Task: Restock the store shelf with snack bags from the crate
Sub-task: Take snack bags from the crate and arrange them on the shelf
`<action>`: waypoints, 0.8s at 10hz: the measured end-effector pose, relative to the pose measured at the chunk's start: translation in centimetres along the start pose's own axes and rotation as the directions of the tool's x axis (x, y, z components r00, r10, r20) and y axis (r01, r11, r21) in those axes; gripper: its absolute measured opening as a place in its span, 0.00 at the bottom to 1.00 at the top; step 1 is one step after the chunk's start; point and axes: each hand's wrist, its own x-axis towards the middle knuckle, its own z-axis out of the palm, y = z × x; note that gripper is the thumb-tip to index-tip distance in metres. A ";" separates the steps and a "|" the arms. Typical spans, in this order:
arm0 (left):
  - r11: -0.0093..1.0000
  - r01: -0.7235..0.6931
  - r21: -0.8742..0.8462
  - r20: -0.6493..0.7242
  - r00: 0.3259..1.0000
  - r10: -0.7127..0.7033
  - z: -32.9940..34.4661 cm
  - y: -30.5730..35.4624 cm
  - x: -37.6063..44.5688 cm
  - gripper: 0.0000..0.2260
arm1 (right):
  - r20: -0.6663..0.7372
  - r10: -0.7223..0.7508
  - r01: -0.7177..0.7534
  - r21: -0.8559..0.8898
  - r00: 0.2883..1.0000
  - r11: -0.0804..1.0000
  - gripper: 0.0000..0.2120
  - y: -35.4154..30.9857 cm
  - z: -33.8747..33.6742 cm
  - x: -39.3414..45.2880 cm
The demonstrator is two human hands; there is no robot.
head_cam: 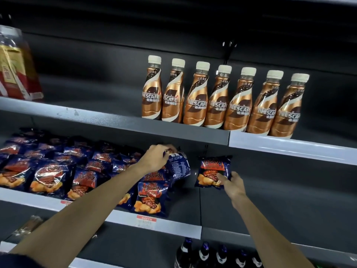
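Note:
Several dark blue snack bags (52, 171) with red and orange print fill the left part of the middle shelf (173, 227). My left hand (156, 157) pinches the top edge of one blue snack bag (178, 166), which hangs with its back label facing me at the right end of the row. My right hand (232, 183) holds the lower right corner of another snack bag (211, 171), upright and apart from the others, further right over the shelf. The crate is out of view.
A row of brown Nescafe bottles (222, 99) stands on the upper shelf (116, 120). A red and gold pack (15, 64) sits at that shelf's far left. Dark bottles (212, 256) stand on the lowest shelf. A red price tag (146, 218) marks the middle shelf's edge.

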 end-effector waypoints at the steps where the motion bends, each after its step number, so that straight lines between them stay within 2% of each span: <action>1: 0.999 0.026 -0.032 0.028 0.999 -0.025 0.5 0.5 0.3 0.15 | 0.010 -0.020 0.021 -0.110 1.000 0.994 0.18 1.0 0.6 1.7; 2: 0.994 0.055 -0.098 0.153 0.987 -0.040 0.4 1.6 0.2 0.20 | 0.018 -0.021 0.023 -0.168 1.000 0.985 0.16 1.3 0.9 3.4; 3: 0.998 0.033 -0.056 0.268 0.963 -0.016 0.9 2.4 0.6 0.20 | 0.026 -0.007 0.013 -0.258 1.000 0.966 0.17 1.9 1.7 5.7; 6: 0.974 -0.084 0.211 0.336 0.942 0.009 3.7 3.2 3.0 0.14 | 0.103 -0.018 0.053 -0.348 0.994 0.936 0.22 2.1 3.3 9.2; 7: 0.967 -0.096 0.236 0.344 0.939 0.009 5.2 2.4 3.3 0.12 | 0.137 -0.056 0.101 -0.348 0.989 0.932 0.25 2.3 3.5 9.6; 8: 0.954 -0.124 0.273 0.319 0.947 0.032 6.5 2.4 3.8 0.11 | 0.145 -0.042 0.092 -0.352 0.989 0.932 0.22 2.4 3.7 9.8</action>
